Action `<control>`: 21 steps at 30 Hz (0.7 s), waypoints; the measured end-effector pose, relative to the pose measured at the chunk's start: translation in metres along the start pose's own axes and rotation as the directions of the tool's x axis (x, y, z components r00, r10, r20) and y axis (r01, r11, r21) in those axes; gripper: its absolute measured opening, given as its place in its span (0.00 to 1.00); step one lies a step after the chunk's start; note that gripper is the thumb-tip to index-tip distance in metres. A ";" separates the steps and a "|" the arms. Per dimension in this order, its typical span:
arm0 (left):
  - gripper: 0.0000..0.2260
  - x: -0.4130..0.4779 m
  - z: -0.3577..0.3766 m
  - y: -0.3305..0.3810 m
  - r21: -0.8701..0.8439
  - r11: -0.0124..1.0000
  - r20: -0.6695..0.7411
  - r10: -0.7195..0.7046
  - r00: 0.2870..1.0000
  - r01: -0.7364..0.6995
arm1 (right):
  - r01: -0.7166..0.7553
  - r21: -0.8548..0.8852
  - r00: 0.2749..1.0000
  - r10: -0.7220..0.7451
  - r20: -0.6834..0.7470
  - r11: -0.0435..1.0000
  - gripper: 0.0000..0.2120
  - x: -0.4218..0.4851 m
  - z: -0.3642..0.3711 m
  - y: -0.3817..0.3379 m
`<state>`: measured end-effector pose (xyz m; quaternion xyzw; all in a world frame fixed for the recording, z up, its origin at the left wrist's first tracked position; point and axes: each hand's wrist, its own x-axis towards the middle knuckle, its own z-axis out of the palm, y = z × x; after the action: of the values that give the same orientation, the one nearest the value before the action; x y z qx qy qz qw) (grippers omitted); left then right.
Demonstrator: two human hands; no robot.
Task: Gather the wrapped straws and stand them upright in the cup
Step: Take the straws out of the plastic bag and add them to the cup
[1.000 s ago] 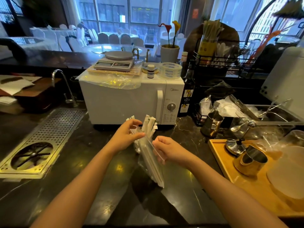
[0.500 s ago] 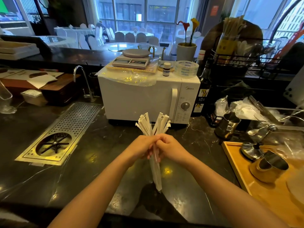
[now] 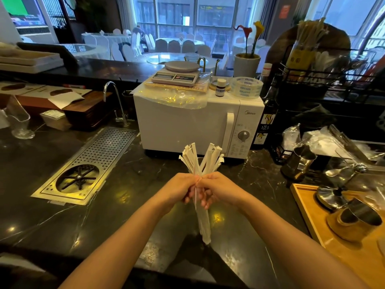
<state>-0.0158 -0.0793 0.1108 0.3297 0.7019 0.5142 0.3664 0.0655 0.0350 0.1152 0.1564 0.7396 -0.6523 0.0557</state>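
— What have you got hold of?

— A bundle of wrapped straws (image 3: 200, 163). My left hand (image 3: 180, 189) and my right hand (image 3: 216, 189) are both closed round its middle, knuckles touching. The lower ends hang down toward the dark counter (image 3: 129, 205); the tops fan out above my fingers.

— And the cup?

— I think there's a clear cup (image 3: 192, 163) just behind the straw tops, but it's glassy and mostly hidden, so I can't be sure. None of the straws in my grip are in it.

— What containers are near you?

— On the near right, a wooden tray (image 3: 308, 215) carries a gold-toned metal cup (image 3: 354, 221) lying tilted; what it holds I can't make out. Farther right a steel pitcher (image 3: 299, 163) stands on the counter. Far left, a clear glass jug (image 3: 19, 124) stands upright.

— Anything in front?

— A perforated drain grate (image 3: 91, 163) to the left, and straight ahead a white microwave (image 3: 187, 126) with a kitchen scale (image 3: 176, 75), a small bottle (image 3: 220, 87) and a tape roll (image 3: 247, 87) on top.
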 end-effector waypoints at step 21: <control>0.17 -0.009 -0.027 -0.007 -0.280 0.948 -0.192 0.097 0.976 -0.150 | 0.187 0.384 0.982 -0.174 -0.068 0.904 0.24 0.037 0.038 -0.004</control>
<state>-0.0347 -0.1013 0.1115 0.2685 0.6256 0.6615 0.3146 0.0246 0.0032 0.1031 0.1058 0.6075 -0.7857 -0.0488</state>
